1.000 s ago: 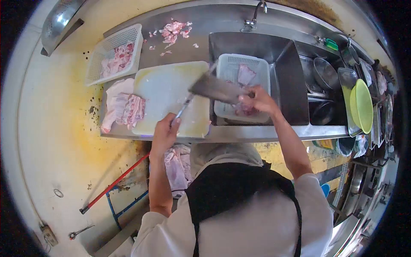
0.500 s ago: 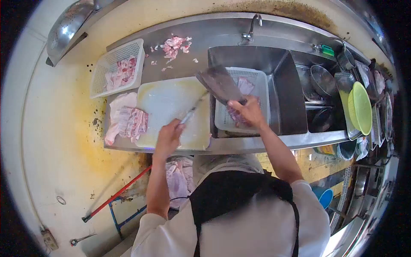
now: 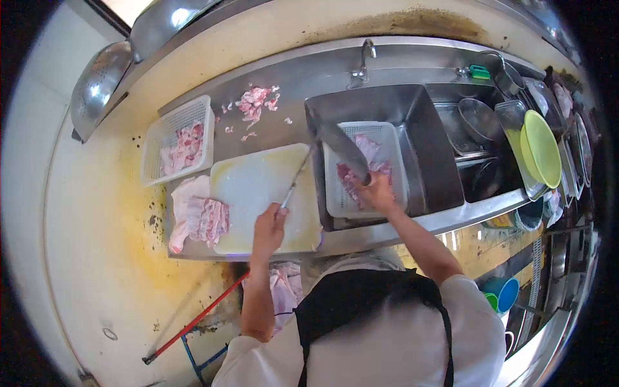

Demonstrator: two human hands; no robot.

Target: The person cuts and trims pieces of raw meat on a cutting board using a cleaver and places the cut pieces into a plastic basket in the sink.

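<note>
My right hand [image 3: 378,193] is wrapped round the dark handle of a broad cleaver [image 3: 343,149]. Its blade points up and left over a white basket [image 3: 330,200] of meat, tilted so that it looks narrower. In my left hand [image 3: 269,227] is a slim rod, apparently a sharpening steel [image 3: 291,187], slanting up over the cutting board [image 3: 258,187]. The steel's tip comes near the cleaver's end; whether they touch I cannot tell. Pink meat [image 3: 366,147] lies in the basket below the blade. A slab of ribbed meat [image 3: 201,216] rests at the board's left edge.
A second white basket [image 3: 149,151] with meat stands at the counter's left. Meat scraps [image 3: 254,103] lie behind the board. The sink [image 3: 438,174] has a tap [image 3: 365,61] behind it. A yellow-green basin [image 3: 541,149] stands far right; a red bar [image 3: 196,316] slants below the counter.
The cleaver's blade has turned from showing its broad face to a narrower, tilted view. Both hands keep their grips. The whole scene sits lower in view as the camera tilted.
</note>
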